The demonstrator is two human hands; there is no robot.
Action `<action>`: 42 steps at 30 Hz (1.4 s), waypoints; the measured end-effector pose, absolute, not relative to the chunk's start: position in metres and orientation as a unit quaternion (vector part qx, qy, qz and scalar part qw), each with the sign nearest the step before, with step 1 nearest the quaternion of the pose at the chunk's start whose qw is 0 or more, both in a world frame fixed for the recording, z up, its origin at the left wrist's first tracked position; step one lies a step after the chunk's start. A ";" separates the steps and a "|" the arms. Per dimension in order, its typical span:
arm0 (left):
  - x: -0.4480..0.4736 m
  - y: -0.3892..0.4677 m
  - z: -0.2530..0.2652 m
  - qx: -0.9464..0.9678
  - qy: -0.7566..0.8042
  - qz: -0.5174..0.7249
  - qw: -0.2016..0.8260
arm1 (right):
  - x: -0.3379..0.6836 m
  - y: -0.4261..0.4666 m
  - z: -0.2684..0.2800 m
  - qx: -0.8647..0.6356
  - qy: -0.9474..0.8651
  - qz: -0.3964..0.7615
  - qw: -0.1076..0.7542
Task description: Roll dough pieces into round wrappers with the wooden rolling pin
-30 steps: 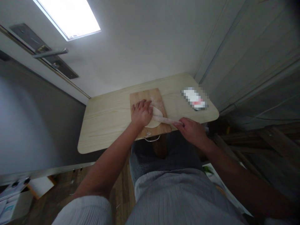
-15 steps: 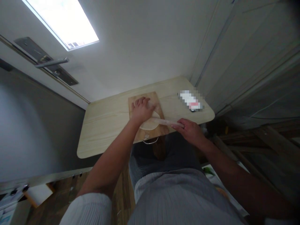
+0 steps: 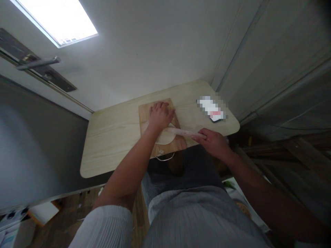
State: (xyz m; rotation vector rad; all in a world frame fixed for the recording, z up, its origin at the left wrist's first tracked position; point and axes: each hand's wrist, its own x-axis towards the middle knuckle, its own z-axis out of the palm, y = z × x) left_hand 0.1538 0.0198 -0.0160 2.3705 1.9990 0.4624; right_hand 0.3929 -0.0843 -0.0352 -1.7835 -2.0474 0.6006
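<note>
A flat, round sheet of dough (image 3: pixel 165 137) lies on a wooden cutting board (image 3: pixel 144 113), partly covered by my left hand and wrist. My left hand (image 3: pixel 160 115) is over the far part of the board, fingers spread, its palm hidden; whether it presses on the dough I cannot tell. My right hand (image 3: pixel 213 141) is closed around one end of a pale, floury rolling pin (image 3: pixel 186 132). The pin slants across the dough, and its other end disappears by my left wrist. A wire handle (image 3: pixel 165 158) sticks out at the board's near edge.
The board rests on a light wooden table (image 3: pixel 111 137) with rounded corners. To the right lies a phone (image 3: pixel 212 109), its screen blurred out. Behind the table stands a white door (image 3: pixel 155 51) with a metal lever handle (image 3: pixel 38 63).
My left hand has shifted slightly to the right over the board, with its fingers a little differently placed. My right hand still grips the rolling pin. The camera view has tilted slightly.
</note>
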 end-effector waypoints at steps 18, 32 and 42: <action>0.160 0.029 -0.011 0.732 0.667 0.138 -0.018 | 0.395 -0.065 -0.037 -0.646 -0.663 0.294 0.238; 0.150 -0.003 -0.015 0.744 0.660 0.102 0.009 | 0.390 -0.094 -0.028 -0.648 -0.721 0.198 0.142; 0.145 -0.024 -0.015 0.738 0.665 0.110 0.021 | 0.395 -0.109 -0.037 -0.644 -0.697 0.230 0.216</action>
